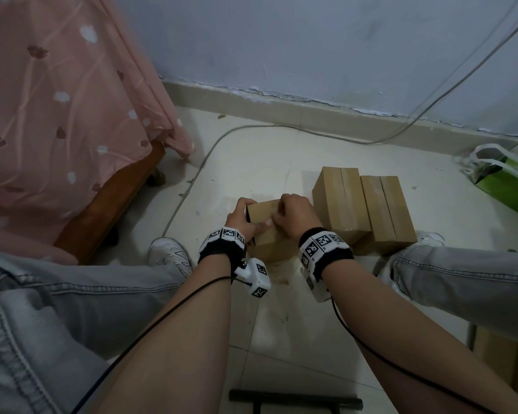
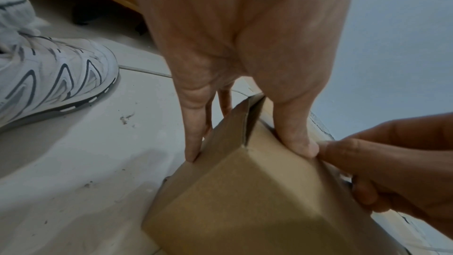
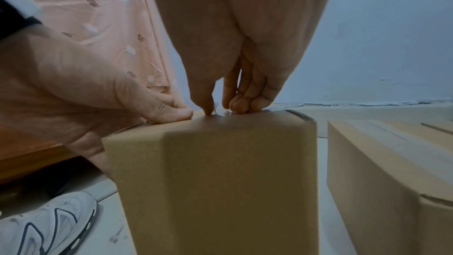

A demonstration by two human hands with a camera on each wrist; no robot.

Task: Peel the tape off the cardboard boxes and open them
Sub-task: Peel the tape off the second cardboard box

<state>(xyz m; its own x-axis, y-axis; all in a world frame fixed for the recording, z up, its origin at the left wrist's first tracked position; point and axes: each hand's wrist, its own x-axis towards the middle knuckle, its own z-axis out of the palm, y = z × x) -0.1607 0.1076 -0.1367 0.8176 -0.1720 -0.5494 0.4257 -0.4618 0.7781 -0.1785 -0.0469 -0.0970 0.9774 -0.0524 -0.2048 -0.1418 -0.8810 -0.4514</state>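
The tiled floor [image 1: 281, 150] is pale, smooth and a little dirty. To the left hangs a pink thin cloth [image 1: 57, 100] with flower print over a wooden frame [image 1: 108, 201]. Two sealed cardboard boxes [image 1: 341, 198] lie side by side near the right knee, matte brown, with a glossy strip along the middle seam.

The box in work [image 1: 263, 231] stands on the floor between the feet, close to the white sneaker [image 1: 169, 253]. The left hand [image 1: 241, 218] holds it steady, thumb pressed flat on the top and the other fingers [image 2: 193, 143] down on the side face. The right hand [image 1: 295, 215] has its fingertips [image 3: 240, 104] curled together on the top edge; it seems to pick at the clear tape [image 3: 221, 112], which is hard to see.

I judge the step is to lift the tape end. It is better to scratch with a nail at the corner, then pull low and slowly along the seam, so the thin film does not tear and the paper surface is not ripped. The left hand should press firmly, because the box looks light.
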